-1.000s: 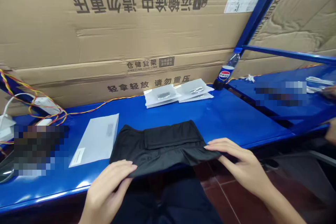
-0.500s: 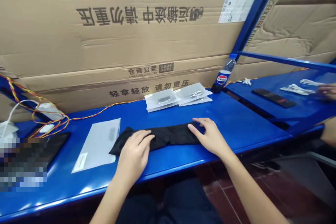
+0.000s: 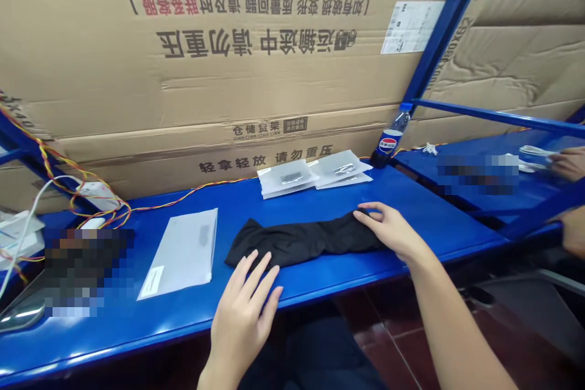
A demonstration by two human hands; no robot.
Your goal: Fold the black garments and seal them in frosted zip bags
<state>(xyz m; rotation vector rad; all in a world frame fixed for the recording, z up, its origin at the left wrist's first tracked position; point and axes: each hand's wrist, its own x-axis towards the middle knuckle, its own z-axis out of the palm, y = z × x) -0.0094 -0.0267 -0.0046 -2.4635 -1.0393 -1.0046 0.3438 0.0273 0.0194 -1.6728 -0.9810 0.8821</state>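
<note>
A long folded piece of black cloth (image 3: 297, 242) lies along the front of the blue shelf (image 3: 183, 311), slightly wrinkled, with its wider end to the left. My left hand (image 3: 249, 301) is open at the cloth's near left edge, fingers spread and their tips at the fabric. At the opposite end, my right hand (image 3: 393, 228) has its thumb and forefinger closed on the cloth; the other fingers are partly hidden behind. Left of the cloth lies a flat frosted plastic bag (image 3: 183, 253) with a white label.
Two frosted bags (image 3: 287, 180) lie at the back near a cola bottle (image 3: 388, 137). Tangled cables (image 3: 103, 204) and a blurred-out dark object (image 3: 86, 268) are at left. Behind stands a large cardboard sheet (image 3: 274, 85). Another person's hand (image 3: 569, 163) is at far right by white cables.
The black cloth has shifted to the right along with my right hand, whose fingers have closed on its end. My left hand has drawn back toward me and spread its fingers. The view has tilted slightly.
</note>
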